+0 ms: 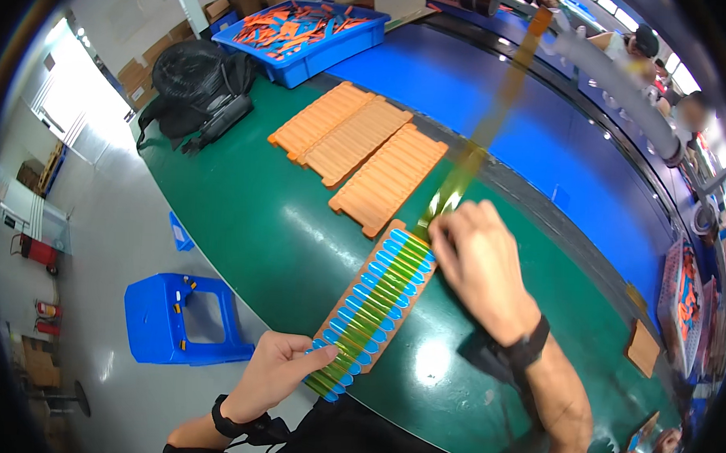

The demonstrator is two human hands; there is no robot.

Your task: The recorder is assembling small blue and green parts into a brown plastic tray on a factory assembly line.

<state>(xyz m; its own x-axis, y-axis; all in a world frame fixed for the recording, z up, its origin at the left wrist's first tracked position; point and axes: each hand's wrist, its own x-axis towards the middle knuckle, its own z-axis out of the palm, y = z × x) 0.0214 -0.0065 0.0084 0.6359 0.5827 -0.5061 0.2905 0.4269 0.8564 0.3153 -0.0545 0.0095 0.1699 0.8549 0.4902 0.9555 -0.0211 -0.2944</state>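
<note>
closest to the camera is the left hand [280, 369], which pinches the near end of a row of blue pieces [360, 293]: its thumb lies on top, and its other fingers are curled at the side and below. this row lies between the two hands, on a tan ribbed board [387, 336] upon the green table [251, 197], and its near end seems to reach past the board, under the left hand. clear yellow tape [463, 170] runs along the middle of the row and continues as a loose band beyond the right hand [481, 260]. the right hand has bent fingers, close together at the far end of the board — whether they pinch the tape or only rest against it, i cannot tell. i judge the board to be light and stiff, best held by its long bare edges; the tape looks thin, smooth and easy to crease, so one should take it by its borders. three more ribbed boards [393, 179] lie ahead of the left hand. farther ahead, a blue tub [330, 59] is full of orange and blue pieces — well to the right of the right hand, a pale basket [670, 280] holds similar ones.
</note>
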